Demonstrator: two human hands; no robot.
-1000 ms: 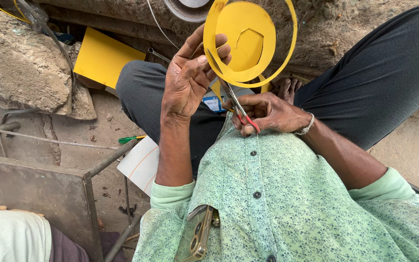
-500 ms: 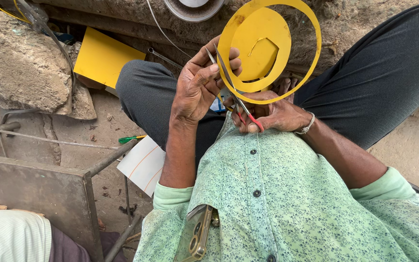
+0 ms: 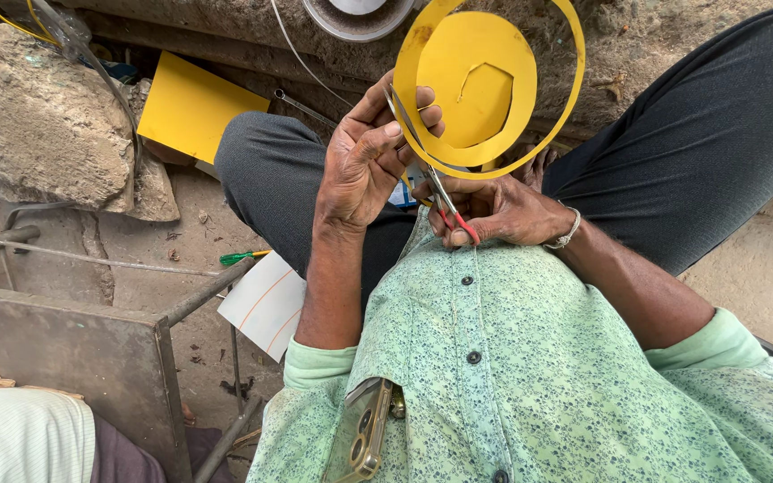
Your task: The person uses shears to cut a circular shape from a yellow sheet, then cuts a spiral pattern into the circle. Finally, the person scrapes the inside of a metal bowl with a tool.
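Clearly the cutting step is under way: the left hand (image 3: pixel 364 161) pinches the edge of a round yellow sheet disc (image 3: pixel 476 85) between thumb and fingers, holding it up above the lap, while the right hand (image 3: pixel 503 210) is closed around the red handles of a pair of small metal scissors (image 3: pixel 440 192) whose blades run up into the disc's lower edge. A thin yellow ring-shaped strip (image 3: pixel 574 63), already cut free along most of its length, curls around the disc and hangs from it. A notched outline shows near the disc's middle. A flat yellow square sheet (image 3: pixel 194 107) lies on the ground beside the knee, well apart. Judging by this, the next snip calls for turning the disc a little with the left fingers so the blades follow the curve evenly.
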